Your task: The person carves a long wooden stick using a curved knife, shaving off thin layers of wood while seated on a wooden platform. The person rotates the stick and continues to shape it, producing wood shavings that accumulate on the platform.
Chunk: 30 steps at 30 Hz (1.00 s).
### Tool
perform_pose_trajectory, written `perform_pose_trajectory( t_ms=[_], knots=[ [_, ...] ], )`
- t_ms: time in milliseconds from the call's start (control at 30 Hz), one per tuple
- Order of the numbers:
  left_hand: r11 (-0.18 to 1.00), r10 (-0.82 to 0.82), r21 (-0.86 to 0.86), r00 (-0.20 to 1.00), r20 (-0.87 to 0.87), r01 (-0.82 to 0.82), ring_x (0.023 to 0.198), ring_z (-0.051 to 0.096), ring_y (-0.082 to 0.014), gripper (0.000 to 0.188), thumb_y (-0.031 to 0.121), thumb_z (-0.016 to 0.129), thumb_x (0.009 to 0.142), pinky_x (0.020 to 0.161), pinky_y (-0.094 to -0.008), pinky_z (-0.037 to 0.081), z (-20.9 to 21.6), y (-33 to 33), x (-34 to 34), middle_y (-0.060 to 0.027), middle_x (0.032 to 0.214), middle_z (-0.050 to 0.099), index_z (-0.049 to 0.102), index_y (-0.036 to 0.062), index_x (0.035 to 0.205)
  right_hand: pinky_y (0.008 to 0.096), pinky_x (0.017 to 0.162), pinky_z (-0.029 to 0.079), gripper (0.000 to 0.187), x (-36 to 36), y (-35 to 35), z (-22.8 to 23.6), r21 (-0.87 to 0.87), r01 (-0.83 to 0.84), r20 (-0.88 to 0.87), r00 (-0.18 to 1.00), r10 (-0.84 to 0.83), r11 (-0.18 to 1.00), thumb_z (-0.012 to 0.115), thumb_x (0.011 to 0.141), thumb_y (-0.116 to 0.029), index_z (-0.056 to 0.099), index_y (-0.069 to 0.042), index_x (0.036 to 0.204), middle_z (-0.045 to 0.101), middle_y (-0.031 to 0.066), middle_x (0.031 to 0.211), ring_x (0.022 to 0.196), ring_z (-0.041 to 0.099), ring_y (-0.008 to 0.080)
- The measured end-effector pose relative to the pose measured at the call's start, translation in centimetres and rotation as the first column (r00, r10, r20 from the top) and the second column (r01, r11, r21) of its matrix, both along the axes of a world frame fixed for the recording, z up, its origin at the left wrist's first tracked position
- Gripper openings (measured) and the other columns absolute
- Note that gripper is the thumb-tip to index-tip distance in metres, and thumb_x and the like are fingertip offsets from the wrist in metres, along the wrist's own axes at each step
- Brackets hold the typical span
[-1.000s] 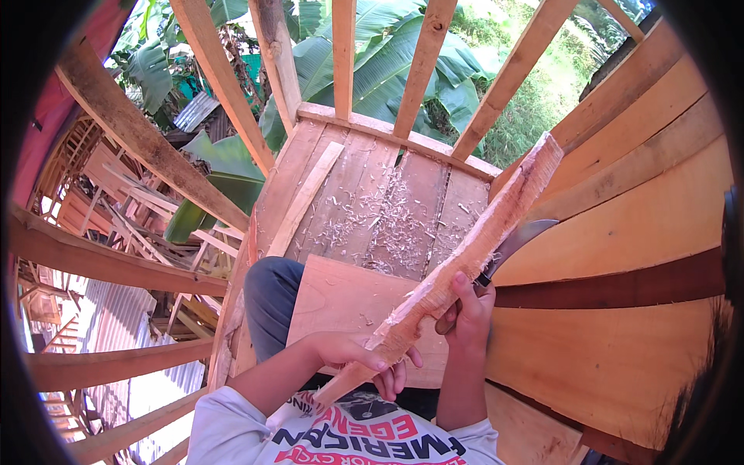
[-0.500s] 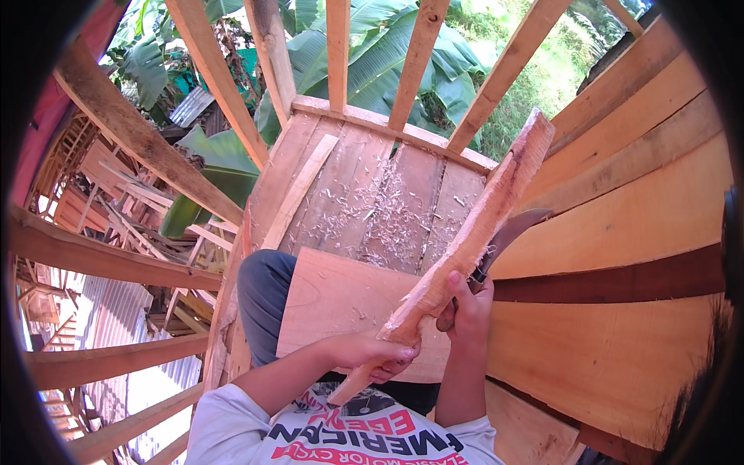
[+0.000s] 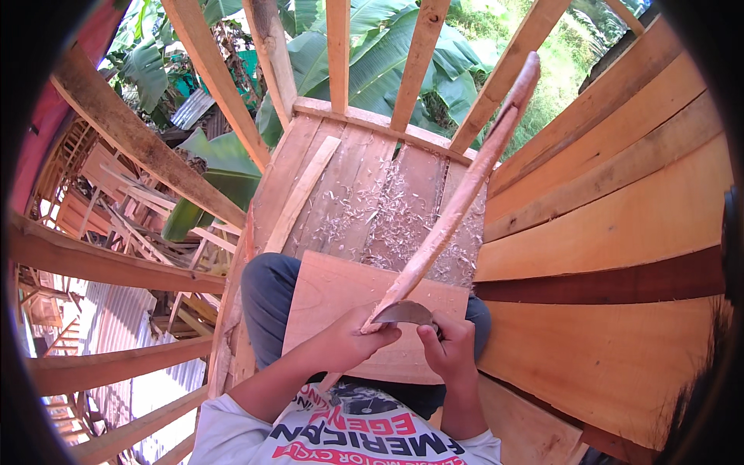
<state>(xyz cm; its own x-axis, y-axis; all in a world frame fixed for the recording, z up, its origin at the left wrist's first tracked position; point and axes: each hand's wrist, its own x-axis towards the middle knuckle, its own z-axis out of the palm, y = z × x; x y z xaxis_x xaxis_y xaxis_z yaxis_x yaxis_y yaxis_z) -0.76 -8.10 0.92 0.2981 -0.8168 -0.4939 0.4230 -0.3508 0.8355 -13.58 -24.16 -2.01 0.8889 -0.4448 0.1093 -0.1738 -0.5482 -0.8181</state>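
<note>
A long, roughly shaped piece of wood (image 3: 446,229) slants up and away from my lap, its narrow edge facing me. My left hand (image 3: 353,339) is wrapped round its lower part. In my right hand (image 3: 451,346) is a knife (image 3: 406,311) with a curved metal blade, gripped by a dark handle that the fingers mostly cover. The blade points left and lies against the wood just above my left hand. Beneath both hands a flat wooden board (image 3: 333,287) rests across my thighs.
Wood shavings (image 3: 395,209) litter the plank floor (image 3: 271,167) ahead. A loose wooden strip (image 3: 302,194) lies on its left side. Slatted railings (image 3: 124,260) stand at left and front, and a plank wall (image 3: 597,341) rises close on my right. Banana leaves (image 3: 372,70) show beyond.
The piece of wood has turned from its broad face to its narrow edge. The knife has come from behind the wood, on its right, down to the front near my left hand.
</note>
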Motion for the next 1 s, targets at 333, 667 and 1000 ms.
perform_pose_trajectory(
  t_ms=[333, 667, 1000],
  knots=[
    [0.994, -0.091, -0.058, 0.995, 0.041, 0.093, 0.065, 0.042, -0.0115, 0.014, 0.012, 0.057, 0.088, 0.060, -0.0294, 0.037, 0.3, 0.6, -1.6, -0.0005, 0.067, 0.042, 0.048, 0.0034, 0.082, 0.0356, 0.043, 0.035, 0.063, -0.3, -1.9, -2.0, -0.359, 0.114, 0.183, 0.982, -0.050, 0.927, 0.070, 0.067, -0.063, 0.048, -0.005, 0.056, 0.041, 0.0091, 0.048, 0.044, 0.047, 0.0276],
    [0.998, -0.043, -0.048, 0.984, -0.174, 0.036, 0.050, 0.036, -0.0042, 0.012, 0.011, 0.054, 0.092, 0.044, -0.0208, 0.030, 0.1, 1.9, -2.1, 0.0048, 0.064, 0.039, 0.047, 0.0060, 0.100, 0.0346, 0.042, 0.032, 0.066, 0.4, -1.7, -2.5, -0.389, 0.145, 0.190, 0.979, -0.075, 0.910, 0.069, 0.064, -0.066, 0.045, -0.006, 0.055, 0.039, 0.0083, 0.047, 0.042, 0.044, 0.0262],
    [0.998, -0.013, -0.057, 0.979, -0.204, 0.001, 0.048, 0.036, -0.0044, 0.012, 0.013, 0.054, 0.091, 0.043, -0.0211, 0.031, -0.6, 3.0, -1.7, 0.0040, 0.064, 0.040, 0.044, 0.0071, 0.095, 0.0338, 0.041, 0.032, 0.068, 1.0, -0.4, -3.5, -0.352, 0.204, 0.167, 0.974, -0.154, 0.913, 0.068, 0.065, -0.069, 0.046, -0.005, 0.056, 0.039, 0.0084, 0.047, 0.042, 0.043, 0.0257]
  ],
)
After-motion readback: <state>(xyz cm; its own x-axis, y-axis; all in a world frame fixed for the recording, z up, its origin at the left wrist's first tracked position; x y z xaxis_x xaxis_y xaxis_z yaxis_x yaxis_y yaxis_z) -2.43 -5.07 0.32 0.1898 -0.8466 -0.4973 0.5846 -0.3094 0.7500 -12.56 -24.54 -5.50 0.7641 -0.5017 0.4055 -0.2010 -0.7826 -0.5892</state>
